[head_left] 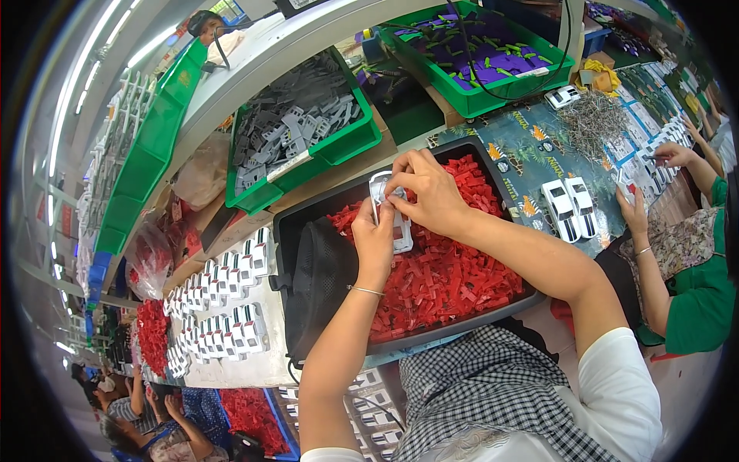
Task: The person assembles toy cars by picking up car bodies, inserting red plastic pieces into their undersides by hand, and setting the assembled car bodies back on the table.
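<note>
A white plastic toy car body (402, 237) is held between my two hands above a black tray (431, 333) filled with small red plastic pieces (454, 281). My left hand (374, 235) grips its near left side with thumb and fingers. From the right, my right hand (428, 192) reaches over its far part, fingers curled and pinched against it. Those fingers cover much of the body, so whether a small part sits under them I cannot tell. A black mesh cloth (322, 266) lies over the tray's left side, close to my left wrist.
Left of the tray stand rows of white toy cars (223, 333). Beyond it, a green bin (350, 146) holds grey parts; another green bin (477, 100) holds purple and green ones. Finished-looking white cars (570, 209) and a metal pin heap (593, 123) lie right, near a co-worker's hands (635, 212).
</note>
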Available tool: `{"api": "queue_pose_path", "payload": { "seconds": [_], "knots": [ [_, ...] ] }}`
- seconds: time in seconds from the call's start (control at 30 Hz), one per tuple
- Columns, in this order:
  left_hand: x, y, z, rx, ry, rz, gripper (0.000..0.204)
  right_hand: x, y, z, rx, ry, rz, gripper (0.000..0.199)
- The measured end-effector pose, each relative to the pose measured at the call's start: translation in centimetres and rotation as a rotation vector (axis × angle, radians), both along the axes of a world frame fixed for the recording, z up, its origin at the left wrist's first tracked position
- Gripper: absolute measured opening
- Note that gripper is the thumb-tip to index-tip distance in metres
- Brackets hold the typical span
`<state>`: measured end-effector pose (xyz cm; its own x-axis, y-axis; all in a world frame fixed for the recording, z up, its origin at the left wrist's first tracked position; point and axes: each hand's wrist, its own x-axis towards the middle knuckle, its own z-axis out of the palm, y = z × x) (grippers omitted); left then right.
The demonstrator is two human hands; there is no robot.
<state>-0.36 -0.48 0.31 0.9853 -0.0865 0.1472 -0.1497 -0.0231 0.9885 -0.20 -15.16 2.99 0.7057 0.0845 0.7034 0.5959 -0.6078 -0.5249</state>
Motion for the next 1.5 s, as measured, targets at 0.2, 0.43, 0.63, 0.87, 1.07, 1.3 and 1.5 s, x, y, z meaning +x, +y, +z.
{"api": "queue_pose_path", "payload": {
  "seconds": [0.2,0.43,0.63,0.87,1.07,1.3,1.5],
  "knots": [
    [-0.3,0.0,0.9,0.212,0.042,-0.017,0.019,0.2,-0.2,-0.5,-0.086,0.023,-0.022,0.012],
    [0.0,-0.3,-0.2,0.103,-0.051,-0.015,0.018,-0.1,-0.1,-0.5,-0.151,0.035,-0.049,0.011],
    [-0.1,-0.2,0.1,0.082,0.006,0.009,0.018,-0.1,0.0,-0.3,-0.133,0.050,-0.093,0.026],
    [-0.1,-0.1,0.2,0.102,-0.024,0.048,0.019,0.9,0.0,-1.2,0.311,0.395,0.128,0.039],
    [-0.3,-0.3,0.3,0.126,-0.038,0.078,0.019,1.5,-0.2,-1.5,0.307,0.426,0.164,0.043],
    [-0.6,-0.5,0.4,0.108,-0.038,0.081,0.018,1.4,-0.2,-1.4,0.327,0.469,0.169,0.043],
    [-1.3,-1.2,0.9,0.119,0.020,0.074,0.018,1.4,-1.1,-1.5,0.328,0.468,0.201,0.039]
  ]
}}
